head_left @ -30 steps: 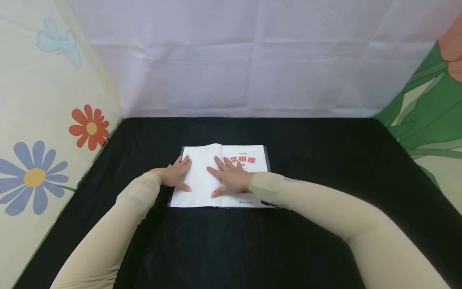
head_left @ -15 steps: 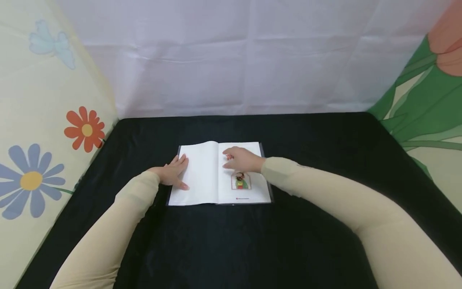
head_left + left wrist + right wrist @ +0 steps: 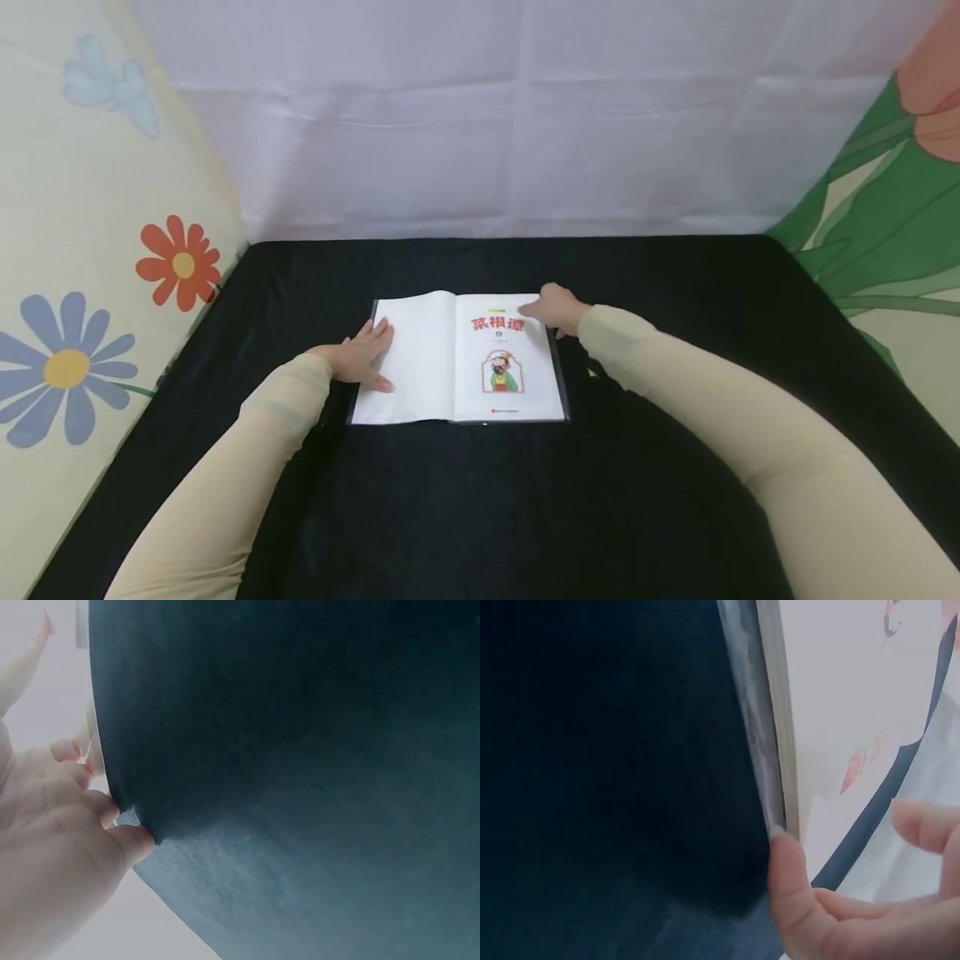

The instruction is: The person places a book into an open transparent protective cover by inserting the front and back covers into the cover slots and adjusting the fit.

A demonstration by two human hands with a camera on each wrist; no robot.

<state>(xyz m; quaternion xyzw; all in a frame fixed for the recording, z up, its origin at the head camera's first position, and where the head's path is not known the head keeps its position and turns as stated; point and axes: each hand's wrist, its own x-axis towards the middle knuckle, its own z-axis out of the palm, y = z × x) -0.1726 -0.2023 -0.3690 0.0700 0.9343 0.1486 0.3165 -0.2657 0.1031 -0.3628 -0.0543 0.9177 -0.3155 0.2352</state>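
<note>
A book [image 3: 416, 358] lies spread on the black cloth in the head view. Its left page is blank; the right page [image 3: 468, 400] carries red Chinese characters and a framed picture of a bearded figure in green. My left hand [image 3: 356, 361] rests on the left page's outer edge, fingers straight and thumb spread. At the upper right corner is my right hand [image 3: 558, 308], one finger reaching over the page. In the right wrist view a fingertip [image 3: 786, 859] touches the edge of the page block [image 3: 784, 750], and another finger [image 3: 922, 825] stands apart from it.
Black cloth [image 3: 465, 508] covers the table around the book. A white sheet [image 3: 420, 150] hangs behind it. Floral panels stand on either side, with a red flower [image 3: 183, 265] at the left and green leaves [image 3: 900, 225] at the right.
My right hand has left the middle of the book and moved right and away from me to the upper right corner, uncovering the characters and picture. The left hand stays in place.
</note>
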